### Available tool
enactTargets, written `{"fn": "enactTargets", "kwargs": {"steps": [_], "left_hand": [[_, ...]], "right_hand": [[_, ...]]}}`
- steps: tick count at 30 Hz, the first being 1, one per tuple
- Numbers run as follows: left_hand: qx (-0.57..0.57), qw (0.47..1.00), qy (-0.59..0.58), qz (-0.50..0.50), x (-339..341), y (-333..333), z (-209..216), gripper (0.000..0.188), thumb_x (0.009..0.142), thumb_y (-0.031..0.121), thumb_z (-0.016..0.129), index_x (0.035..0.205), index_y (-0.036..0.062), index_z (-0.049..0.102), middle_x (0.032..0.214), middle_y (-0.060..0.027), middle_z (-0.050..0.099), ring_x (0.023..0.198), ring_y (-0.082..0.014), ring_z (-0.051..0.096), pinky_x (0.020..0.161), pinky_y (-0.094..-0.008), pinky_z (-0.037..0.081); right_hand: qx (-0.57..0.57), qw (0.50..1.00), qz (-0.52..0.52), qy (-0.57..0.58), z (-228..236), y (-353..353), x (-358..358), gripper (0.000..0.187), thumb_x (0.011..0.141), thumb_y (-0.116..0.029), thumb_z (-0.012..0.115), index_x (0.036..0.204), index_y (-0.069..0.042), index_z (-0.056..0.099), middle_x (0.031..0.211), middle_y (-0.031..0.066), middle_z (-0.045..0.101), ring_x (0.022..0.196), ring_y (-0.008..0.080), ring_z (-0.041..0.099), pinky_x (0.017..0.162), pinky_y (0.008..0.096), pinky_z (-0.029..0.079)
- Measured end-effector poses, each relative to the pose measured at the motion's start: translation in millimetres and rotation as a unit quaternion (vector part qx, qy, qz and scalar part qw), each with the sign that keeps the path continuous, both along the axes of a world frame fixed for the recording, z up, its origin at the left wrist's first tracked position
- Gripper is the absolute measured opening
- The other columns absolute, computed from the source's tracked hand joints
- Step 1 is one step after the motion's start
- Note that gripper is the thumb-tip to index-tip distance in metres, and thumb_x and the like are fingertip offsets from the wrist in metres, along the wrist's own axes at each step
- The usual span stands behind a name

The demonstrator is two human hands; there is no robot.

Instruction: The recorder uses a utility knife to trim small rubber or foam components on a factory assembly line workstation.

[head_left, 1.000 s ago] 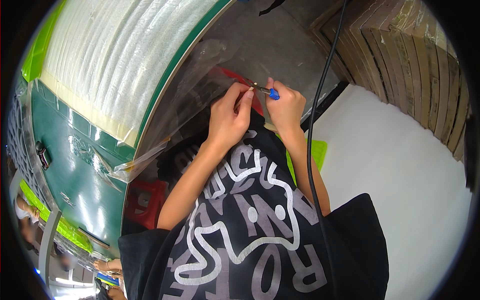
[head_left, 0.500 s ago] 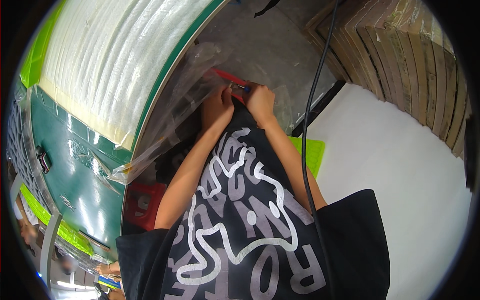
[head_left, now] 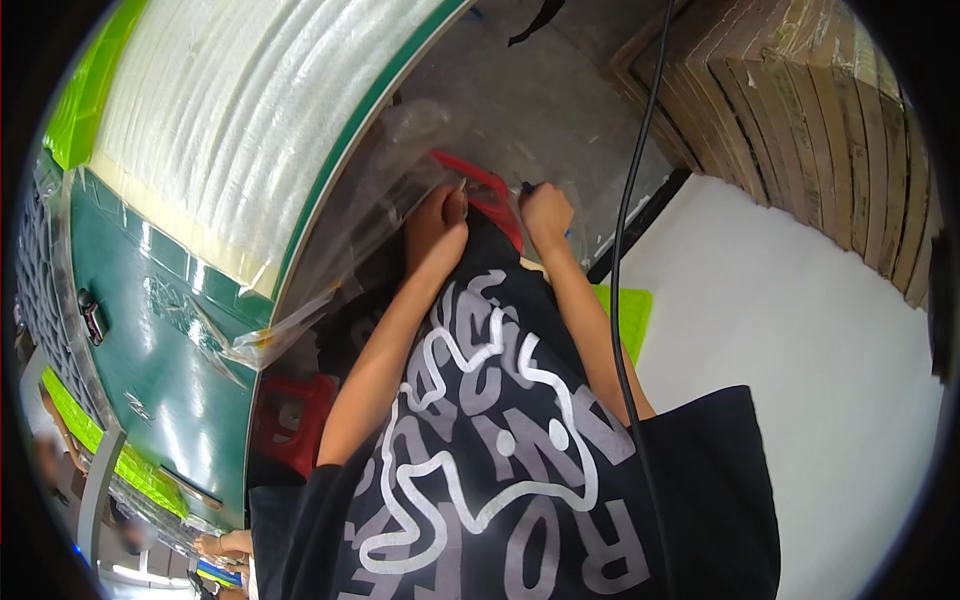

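Note:
My left hand (head_left: pixel 438 222) is closed in a pinch, and a small pale tip (head_left: pixel 463 185) sticks up from its fingers; what it belongs to is too small to make out. To the right of it, a short gap away, my right hand (head_left: pixel 547 214) is closed around a slim blue and dark tool (head_left: pixel 527 187). Most of that tool is hidden in the fist, so its kind does not show. Between and beyond the hands lies a red plastic frame (head_left: pixel 482 172), partly covered by my dark clothing. Clear plastic film (head_left: pixel 375 190) hangs beside my left hand.
On the left stands a green table (head_left: pixel 165 370) with white foam sheeting (head_left: pixel 260 110) on it. A red plastic stool (head_left: pixel 290 425) sits below its edge. Stacked brown boards (head_left: pixel 800 140), a white surface (head_left: pixel 790 370) and a bright green mat (head_left: pixel 628 318) are on the right. A black cable (head_left: pixel 627 190) hangs across the view.
My hands were close together over the red frame, the tool's tip at the left fingers. Now they are apart: the right hand has moved right and slightly nearer, its tool turned away.

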State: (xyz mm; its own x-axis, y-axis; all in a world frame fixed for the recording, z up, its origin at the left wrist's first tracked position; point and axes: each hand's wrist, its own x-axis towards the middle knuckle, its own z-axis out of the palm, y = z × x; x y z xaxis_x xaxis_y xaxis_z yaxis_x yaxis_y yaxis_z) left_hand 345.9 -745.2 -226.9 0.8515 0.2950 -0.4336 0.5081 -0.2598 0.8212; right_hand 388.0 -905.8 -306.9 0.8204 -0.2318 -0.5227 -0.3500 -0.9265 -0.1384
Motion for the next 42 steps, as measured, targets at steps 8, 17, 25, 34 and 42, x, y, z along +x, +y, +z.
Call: {"fn": "enactTargets", "kwargs": {"steps": [8,17,25,34,42], "left_hand": [[-0.084,0.996,-0.026,-0.018,-6.4,9.8,8.0,0.015,0.086,0.015,0.048,0.086,0.0025,0.056,0.068,-0.0115,0.054,0.061,-0.0207,0.052,0.059,-0.0287,0.04],[-0.2,0.979,-0.048,-0.004,1.6,4.3,36.1,0.021,0.091,0.018,0.044,0.084,0.001,0.055,0.064,0.0003,0.044,0.059,-0.0073,0.04,0.055,-0.022,0.033],[-0.237,0.97,-0.055,-0.001,3.0,2.3,39.9,0.022,0.091,0.018,0.044,0.084,0.001,0.055,0.067,-0.0012,0.047,0.062,-0.0087,0.043,0.058,-0.0229,0.036],[-0.183,0.98,-0.08,-0.02,2.2,1.6,35.5,0.023,0.092,0.019,0.043,0.083,0.001,0.054,0.064,0.0015,0.04,0.059,-0.0069,0.036,0.054,-0.0215,0.031],[-0.094,0.992,-0.072,-0.037,1.1,3.0,31.9,0.017,0.088,0.014,0.047,0.082,0.0008,0.054,0.063,-0.0116,0.051,0.056,-0.0183,0.049,0.056,-0.0291,0.04]], "right_hand": [[0.204,0.976,0.039,-0.071,50.5,15.6,4.8,0.022,0.073,-0.023,0.059,0.072,-0.001,0.063,0.065,0.0224,0.056,0.068,0.0402,0.057,0.06,0.0435,0.046],[0.258,0.93,0.109,-0.24,94.6,21.5,9.2,0.024,0.076,-0.018,0.063,0.063,0.001,0.056,0.052,0.0204,0.044,0.045,0.0369,0.043,0.043,0.0346,0.035],[0.221,0.92,0.179,-0.271,97.8,25.8,10.6,0.028,0.078,-0.018,0.061,0.057,-0.002,0.054,0.051,0.0178,0.048,0.047,0.0361,0.05,0.044,0.038,0.038],[0.175,0.929,0.172,-0.277,98.0,28.1,9.1,0.026,0.078,-0.019,0.061,0.058,-0.002,0.056,0.052,0.0177,0.051,0.05,0.0359,0.052,0.045,0.0388,0.039],[0.169,0.937,0.191,-0.237,94.6,25.6,9.5,0.018,0.074,-0.017,0.061,0.063,-0.004,0.06,0.056,0.0178,0.054,0.054,0.0356,0.055,0.049,0.0401,0.042]]}}
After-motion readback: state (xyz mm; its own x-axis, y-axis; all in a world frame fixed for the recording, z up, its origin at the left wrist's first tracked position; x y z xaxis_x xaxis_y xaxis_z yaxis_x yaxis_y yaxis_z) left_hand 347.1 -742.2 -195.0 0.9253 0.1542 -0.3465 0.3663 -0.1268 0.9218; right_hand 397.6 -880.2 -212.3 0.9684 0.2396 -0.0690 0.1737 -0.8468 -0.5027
